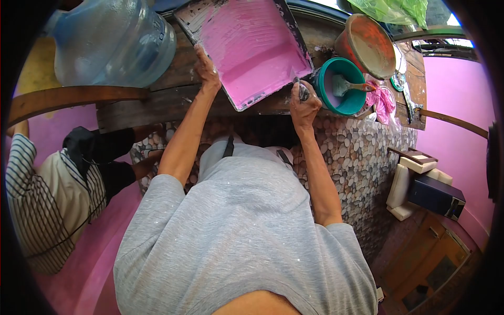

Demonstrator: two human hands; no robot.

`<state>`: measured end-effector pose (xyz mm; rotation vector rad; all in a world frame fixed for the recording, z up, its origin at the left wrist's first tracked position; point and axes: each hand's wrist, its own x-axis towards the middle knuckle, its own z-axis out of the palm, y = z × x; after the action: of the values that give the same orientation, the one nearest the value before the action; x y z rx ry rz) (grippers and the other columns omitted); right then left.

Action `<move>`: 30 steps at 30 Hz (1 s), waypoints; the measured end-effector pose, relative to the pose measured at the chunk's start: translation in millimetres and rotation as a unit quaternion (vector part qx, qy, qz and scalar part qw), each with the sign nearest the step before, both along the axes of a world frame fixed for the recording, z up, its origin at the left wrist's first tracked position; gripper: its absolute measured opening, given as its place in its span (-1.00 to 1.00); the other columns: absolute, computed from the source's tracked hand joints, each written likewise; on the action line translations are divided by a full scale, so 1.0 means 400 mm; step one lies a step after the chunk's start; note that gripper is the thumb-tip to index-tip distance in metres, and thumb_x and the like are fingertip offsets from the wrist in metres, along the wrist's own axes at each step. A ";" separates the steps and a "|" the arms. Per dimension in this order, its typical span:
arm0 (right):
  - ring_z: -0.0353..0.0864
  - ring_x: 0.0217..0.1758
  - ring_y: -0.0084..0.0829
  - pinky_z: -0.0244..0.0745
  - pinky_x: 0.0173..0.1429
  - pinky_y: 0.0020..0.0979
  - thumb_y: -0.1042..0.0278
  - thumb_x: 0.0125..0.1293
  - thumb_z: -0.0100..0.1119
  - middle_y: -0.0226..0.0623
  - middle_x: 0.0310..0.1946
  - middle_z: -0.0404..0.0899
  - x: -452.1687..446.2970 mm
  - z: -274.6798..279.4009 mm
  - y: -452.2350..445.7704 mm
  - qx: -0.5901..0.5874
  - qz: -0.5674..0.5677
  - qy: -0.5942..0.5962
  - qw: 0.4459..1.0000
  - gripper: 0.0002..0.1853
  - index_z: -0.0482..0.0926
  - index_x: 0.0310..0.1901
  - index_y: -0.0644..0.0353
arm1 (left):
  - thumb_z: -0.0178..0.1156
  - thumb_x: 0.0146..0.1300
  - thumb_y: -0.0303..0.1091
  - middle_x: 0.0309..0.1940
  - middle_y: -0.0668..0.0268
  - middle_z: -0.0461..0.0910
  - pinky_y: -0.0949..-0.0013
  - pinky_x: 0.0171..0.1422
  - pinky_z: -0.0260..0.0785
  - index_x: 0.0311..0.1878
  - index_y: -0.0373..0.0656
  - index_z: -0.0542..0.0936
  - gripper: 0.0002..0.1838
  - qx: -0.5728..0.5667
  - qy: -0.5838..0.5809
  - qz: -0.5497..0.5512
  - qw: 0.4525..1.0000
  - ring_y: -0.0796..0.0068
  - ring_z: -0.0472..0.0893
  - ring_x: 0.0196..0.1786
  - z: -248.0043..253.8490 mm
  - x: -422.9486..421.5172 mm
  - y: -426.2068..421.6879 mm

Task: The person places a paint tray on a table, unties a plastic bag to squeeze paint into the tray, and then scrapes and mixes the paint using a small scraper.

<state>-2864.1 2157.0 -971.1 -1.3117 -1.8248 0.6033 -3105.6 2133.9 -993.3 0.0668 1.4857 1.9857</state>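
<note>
A black paint tray [257, 50] coated with wet pink paint rests tilted at the bench's near edge. My left hand [208, 71] grips its left rim, thumb up along the side. By the tray's lower right corner, my right hand [305, 105] is closed around a small paint-smeared tool [303, 91]; its exact kind is mostly hidden by the fingers. Just right of that hand stands a green bucket [321, 93] with pale paint inside. A paintbrush [352, 86] with an orange-brown handle lies across the bucket's rim, bristles inward.
On the wooden bench [181, 71] are a large clear water bottle [113, 44], an orange-brown bucket [362, 44] and a pink plastic bag [383, 102]. A person in a striped shirt [52, 205] is at the left. A dark box [436, 195] sits at the right.
</note>
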 end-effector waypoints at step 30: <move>0.65 -0.29 -0.05 0.52 -0.13 -0.24 0.32 0.17 0.18 0.03 -0.36 0.63 -0.026 0.016 0.092 0.023 0.071 -0.047 0.996 -0.75 0.61 -0.26 0.39 | -0.22 0.30 0.36 0.19 0.12 0.42 0.30 0.25 0.34 0.31 -0.35 0.26 -0.12 0.021 -0.023 -0.052 0.998 0.29 0.48 0.16 -0.011 -0.014 0.003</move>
<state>-2874.4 2193.6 -964.6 -1.2046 -2.0096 0.5794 -3111.0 2134.9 -997.9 0.1137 1.3845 1.9236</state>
